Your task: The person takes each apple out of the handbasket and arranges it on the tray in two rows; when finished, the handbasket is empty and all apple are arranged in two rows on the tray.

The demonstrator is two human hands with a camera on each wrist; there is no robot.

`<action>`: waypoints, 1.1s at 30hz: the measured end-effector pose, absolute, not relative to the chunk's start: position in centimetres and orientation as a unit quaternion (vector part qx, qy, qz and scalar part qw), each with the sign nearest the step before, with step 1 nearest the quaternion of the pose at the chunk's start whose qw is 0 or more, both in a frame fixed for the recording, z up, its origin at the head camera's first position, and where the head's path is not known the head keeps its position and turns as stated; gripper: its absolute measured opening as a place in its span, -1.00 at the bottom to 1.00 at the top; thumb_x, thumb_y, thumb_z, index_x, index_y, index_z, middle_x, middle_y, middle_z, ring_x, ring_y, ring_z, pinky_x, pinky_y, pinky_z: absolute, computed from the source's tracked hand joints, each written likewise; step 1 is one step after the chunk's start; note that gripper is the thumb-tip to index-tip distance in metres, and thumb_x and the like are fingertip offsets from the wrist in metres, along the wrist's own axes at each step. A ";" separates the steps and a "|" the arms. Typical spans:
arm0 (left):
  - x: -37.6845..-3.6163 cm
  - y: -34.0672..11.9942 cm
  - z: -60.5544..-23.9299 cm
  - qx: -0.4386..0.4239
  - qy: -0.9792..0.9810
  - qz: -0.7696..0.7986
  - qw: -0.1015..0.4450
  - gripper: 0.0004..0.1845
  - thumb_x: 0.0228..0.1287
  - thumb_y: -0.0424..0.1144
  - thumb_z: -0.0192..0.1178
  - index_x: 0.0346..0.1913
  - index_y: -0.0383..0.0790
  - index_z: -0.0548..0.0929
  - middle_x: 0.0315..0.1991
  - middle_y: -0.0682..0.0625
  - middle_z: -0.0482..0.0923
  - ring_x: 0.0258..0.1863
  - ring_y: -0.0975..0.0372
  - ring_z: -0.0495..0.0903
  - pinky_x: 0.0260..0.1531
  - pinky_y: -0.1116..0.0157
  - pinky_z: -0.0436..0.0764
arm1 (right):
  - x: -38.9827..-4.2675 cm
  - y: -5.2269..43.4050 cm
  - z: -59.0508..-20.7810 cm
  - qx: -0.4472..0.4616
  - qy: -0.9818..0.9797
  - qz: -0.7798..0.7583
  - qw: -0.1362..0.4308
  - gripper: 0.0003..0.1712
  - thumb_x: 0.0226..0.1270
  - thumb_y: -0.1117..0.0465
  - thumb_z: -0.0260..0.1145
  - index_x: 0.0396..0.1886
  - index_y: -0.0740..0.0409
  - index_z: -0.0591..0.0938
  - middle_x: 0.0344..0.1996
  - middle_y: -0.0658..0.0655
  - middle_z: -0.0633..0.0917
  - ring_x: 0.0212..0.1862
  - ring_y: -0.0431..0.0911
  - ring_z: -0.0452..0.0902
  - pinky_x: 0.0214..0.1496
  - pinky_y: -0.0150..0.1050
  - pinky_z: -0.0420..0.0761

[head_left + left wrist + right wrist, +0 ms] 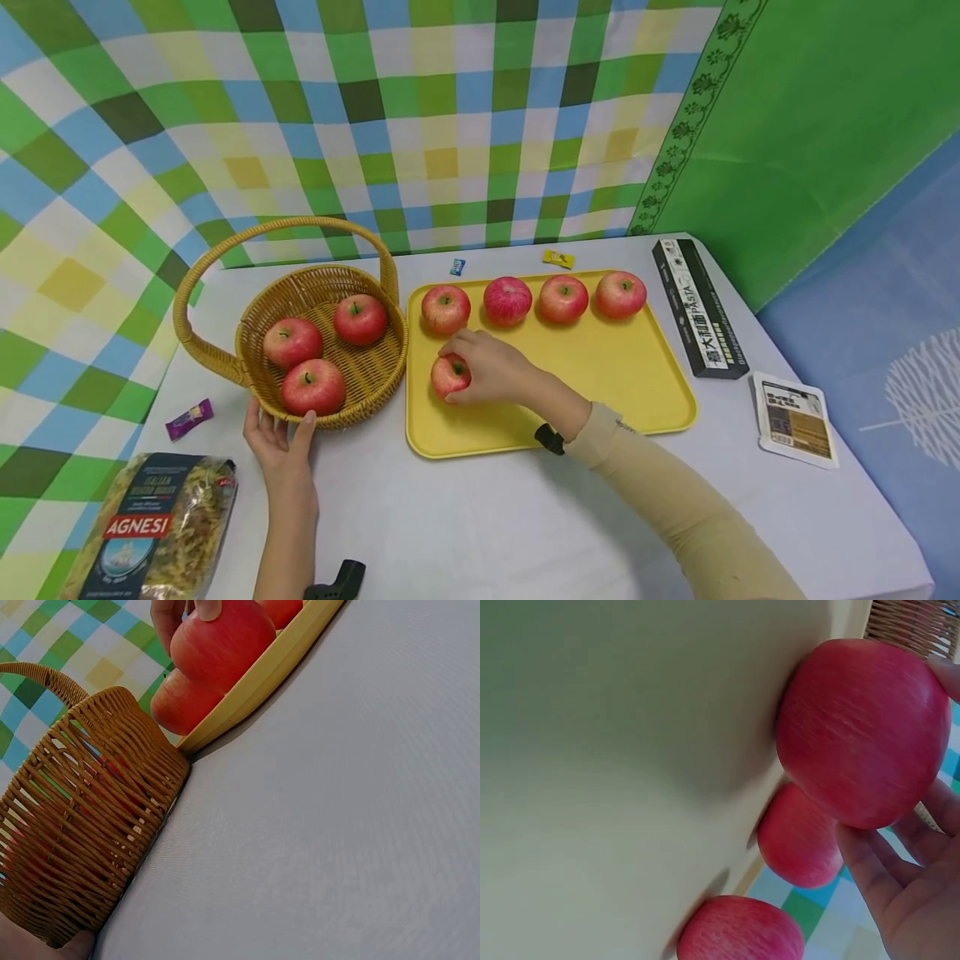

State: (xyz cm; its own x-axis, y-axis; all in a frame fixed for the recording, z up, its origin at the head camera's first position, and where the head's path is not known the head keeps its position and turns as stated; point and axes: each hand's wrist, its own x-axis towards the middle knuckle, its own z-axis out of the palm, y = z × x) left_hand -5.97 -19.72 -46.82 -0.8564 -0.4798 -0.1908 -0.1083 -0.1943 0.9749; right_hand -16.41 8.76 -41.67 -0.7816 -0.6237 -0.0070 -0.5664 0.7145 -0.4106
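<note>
Apple (pixel 450 375) under the right hand (pixel 491 368) sits on the yellow tray (pixel 600 375), near the tray's left edge, just in front of the back row of four apples (pixel 446 308). Handling, as a guess: firm, round, moderately heavy for its size, smooth waxy skin so a bit slippery; bruises if dropped or squeezed hard, so best taken w/ fingers spread around the widest part, thumb opposite, not by the stem. Right hand: palm down over the apple, fingers curled round its top and sides, thumb on the near side; wrist cam shows the fingers (pixel 900 862) cupping the fruit against the tray floor. Forearm in a beige sleeve comes in from the table's front right corner, wrist bent slightly left. Left hand (pixel 281 437) rests at the front rim of the wicker basket (pixel 375 379), fingers fairly straight, thumb and fingertips touching the weave, steadying rather than gripping. Basket stands on the tabletop's left side, touching the tray's left edge, w/ three apples (pixel 312 386) inside.
</note>
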 end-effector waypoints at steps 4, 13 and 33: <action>-6.0 -19.7 -46.8 0.236 -0.623 -0.735 0.128 -0.09 0.32 -0.16 0.24 0.47 0.28 -0.18 0.54 0.13 -0.25 0.50 0.24 -0.22 0.40 0.31 0.05 | -16.3 8.2 -41.6 -0.321 0.926 -0.183 0.073 -0.36 0.00 -0.15 0.46 0.07 -0.01 0.56 0.01 -0.05 0.54 -0.01 -0.13 0.40 0.06 -0.29 0.50; -6.1 -19.6 -46.8 0.236 -0.620 -0.737 0.128 -0.09 0.32 -0.17 0.24 0.47 0.27 -0.18 0.54 0.11 -0.25 0.50 0.24 -0.21 0.40 0.32 0.04 | -16.2 7.7 -41.2 -0.303 0.937 -0.147 0.088 -0.31 0.02 -0.20 0.47 0.12 -0.02 0.53 0.07 -0.03 0.50 0.01 -0.10 0.38 0.02 -0.26 0.51; -6.0 -19.6 -46.5 0.251 -0.618 -0.735 0.120 -0.09 0.32 -0.18 0.24 0.47 0.29 -0.17 0.54 0.15 -0.24 0.50 0.24 -0.20 0.38 0.32 0.08 | -15.4 6.9 -39.2 -0.302 0.899 -0.309 0.066 -0.23 0.13 -0.12 0.44 0.31 0.02 0.44 0.24 -0.01 0.47 0.25 -0.12 0.34 0.27 -0.18 0.42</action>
State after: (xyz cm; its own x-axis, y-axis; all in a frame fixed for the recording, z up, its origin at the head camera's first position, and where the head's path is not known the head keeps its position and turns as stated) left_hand -6.05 -19.56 -46.50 -0.8454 -0.4868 -0.2198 -0.1333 -0.2061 0.9694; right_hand -15.39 6.86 -39.18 -0.8085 -0.5846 0.0680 -0.5027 0.6259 -0.5963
